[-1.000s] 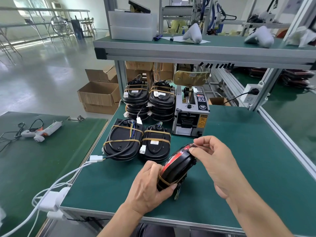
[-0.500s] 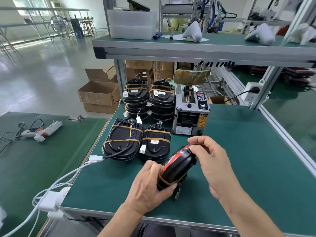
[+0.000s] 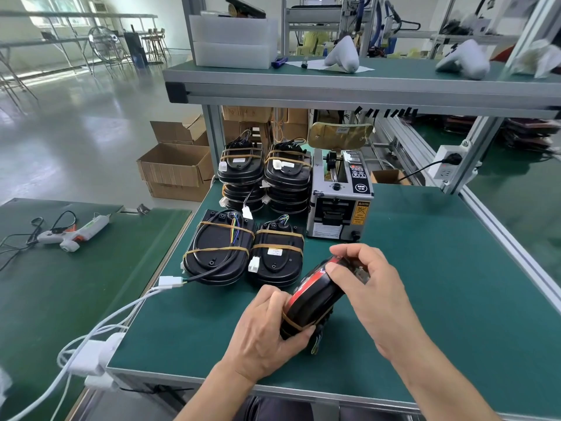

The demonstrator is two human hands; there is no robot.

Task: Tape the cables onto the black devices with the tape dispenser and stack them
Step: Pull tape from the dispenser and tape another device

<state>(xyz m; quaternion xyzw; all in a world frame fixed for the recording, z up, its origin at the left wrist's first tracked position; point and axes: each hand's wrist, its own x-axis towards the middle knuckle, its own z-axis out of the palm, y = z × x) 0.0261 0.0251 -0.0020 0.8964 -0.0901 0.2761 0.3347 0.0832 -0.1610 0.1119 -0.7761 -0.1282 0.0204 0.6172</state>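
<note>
A black device with a red rim (image 3: 315,302) stands tilted on edge above the green bench, a strip of tan tape around its lower end. My left hand (image 3: 267,329) grips that lower end. My right hand (image 3: 367,278) curls over the upper end, fingertips pinching at the rim. Its cable ends hang below, partly hidden. Two taped devices (image 3: 218,253) (image 3: 277,258) lie flat just beyond. Two stacks of taped devices (image 3: 241,174) (image 3: 287,177) stand behind them. The grey tape dispenser (image 3: 340,202) sits to the right of the stacks.
A white connector and cables (image 3: 170,281) trail off the bench's left edge to a power strip (image 3: 91,357). A glue gun (image 3: 76,235) lies on the left table. Cardboard boxes (image 3: 176,168) stand on the floor. An upper shelf (image 3: 364,83) overhangs the bench's back.
My right hand's fingers have slid down a little over the device's upper end, closing more tightly on the rim. The left hand and the device have stayed put.
</note>
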